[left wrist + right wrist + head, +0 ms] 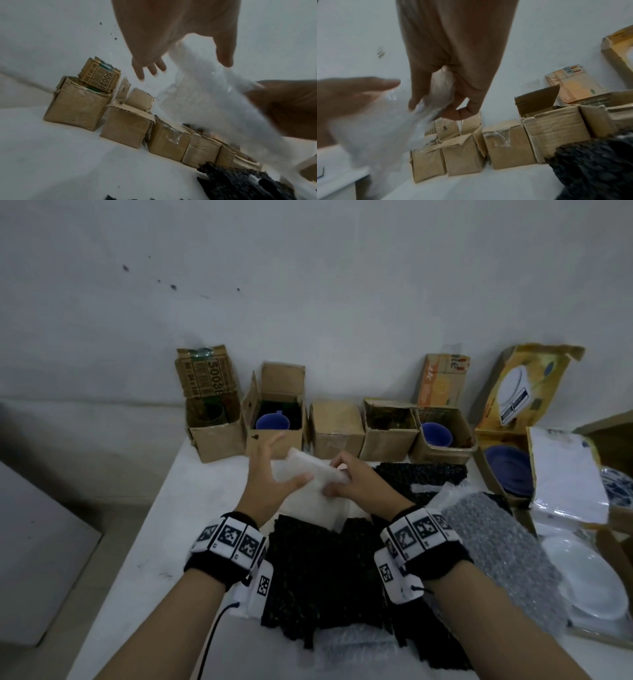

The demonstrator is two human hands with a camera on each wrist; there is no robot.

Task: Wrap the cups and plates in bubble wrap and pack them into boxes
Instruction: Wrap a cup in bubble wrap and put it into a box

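Both hands hold a clear, whitish sheet of bubble wrap (310, 481) above the white bench (191, 508), in front of a row of small brown cardboard boxes (337, 428). The right hand (356, 484) pinches one end of the sheet between thumb and curled fingers, as the right wrist view shows; the left hand (270, 477) is spread, its straight fingers and thumb pressing against the sheet rather than gripping it. Whether anything is rolled inside the sheet I cannot tell. Two blue cups (272, 422) already sit unwrapped in open boxes, a blue plate (510, 474) lies in the yellow printed box and a white plate (589, 580) waits on the right. This looks like the preparing step: the sheet probably needs spreading flat, then a cup or plate set on it.
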